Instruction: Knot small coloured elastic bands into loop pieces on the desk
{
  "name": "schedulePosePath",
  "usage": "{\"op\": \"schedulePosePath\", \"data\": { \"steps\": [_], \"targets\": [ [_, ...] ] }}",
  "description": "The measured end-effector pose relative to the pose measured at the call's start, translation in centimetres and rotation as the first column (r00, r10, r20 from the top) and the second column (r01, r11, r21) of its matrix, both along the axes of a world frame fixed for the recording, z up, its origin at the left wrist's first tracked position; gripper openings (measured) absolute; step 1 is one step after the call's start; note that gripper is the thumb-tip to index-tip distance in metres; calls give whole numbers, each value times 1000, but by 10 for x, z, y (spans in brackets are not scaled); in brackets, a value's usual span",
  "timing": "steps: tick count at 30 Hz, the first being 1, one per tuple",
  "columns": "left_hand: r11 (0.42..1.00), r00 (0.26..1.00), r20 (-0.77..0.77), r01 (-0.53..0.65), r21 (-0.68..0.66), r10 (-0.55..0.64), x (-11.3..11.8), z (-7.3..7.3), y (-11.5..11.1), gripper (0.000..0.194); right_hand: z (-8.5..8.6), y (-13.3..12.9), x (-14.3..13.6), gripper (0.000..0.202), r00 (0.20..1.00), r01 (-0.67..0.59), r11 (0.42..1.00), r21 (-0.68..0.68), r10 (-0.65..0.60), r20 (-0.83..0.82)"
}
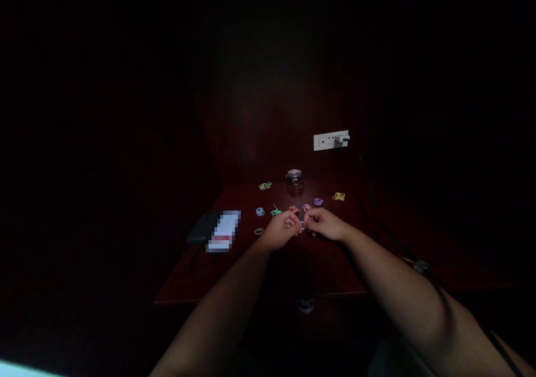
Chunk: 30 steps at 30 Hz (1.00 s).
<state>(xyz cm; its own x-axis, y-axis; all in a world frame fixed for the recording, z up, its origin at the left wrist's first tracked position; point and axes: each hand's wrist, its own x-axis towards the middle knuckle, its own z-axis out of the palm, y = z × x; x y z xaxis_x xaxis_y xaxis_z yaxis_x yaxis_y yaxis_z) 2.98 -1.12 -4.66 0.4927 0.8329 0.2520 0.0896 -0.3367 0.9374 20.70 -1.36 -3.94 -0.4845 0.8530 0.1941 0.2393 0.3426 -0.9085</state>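
My left hand and my right hand meet over the middle of the table, fingers pinched. Between their fingertips is a small pale purple elastic hair band, partly hidden by the fingers. Just beyond the hands lie small piles of hair bands: blue, green, orange, pink and purple. A yellow pile lies farther right. One pale band rests left of my left hand. Several mixed bands lie at the back left.
A clear lidded jar stands at the back of the dark red table. At left, a dark flat object lies beside a blurred-out light item. A wall socket holds a plug; a cable runs along the right.
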Motion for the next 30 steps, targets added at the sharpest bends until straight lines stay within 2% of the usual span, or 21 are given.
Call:
{"op": "schedulePosePath", "data": {
  "steps": [4, 10, 20, 30],
  "targets": [
    [1000, 1000, 8, 19, -16, -19, 1, -2, 1, 18, 0, -1, -1, 15, 1000, 6, 1000, -14, -6, 7],
    [1000, 1000, 4, 24, -12, -24, 0, -2, 1, 17, 0, -1, -1, 22, 997, -42, 999, -34, 39, -67],
    [1000, 1000, 4, 25, -6, -25, 1, -2, 2, 18, -2, 0, -2, 25, 995, -20, 1000, 13, 21, -99],
    [993, 995, 59, -69, -95, 75, 3, 12, -5, 15, -2, -3, -4, 40, 974, -106, 993, -60, 91, -210]
  ]
}}
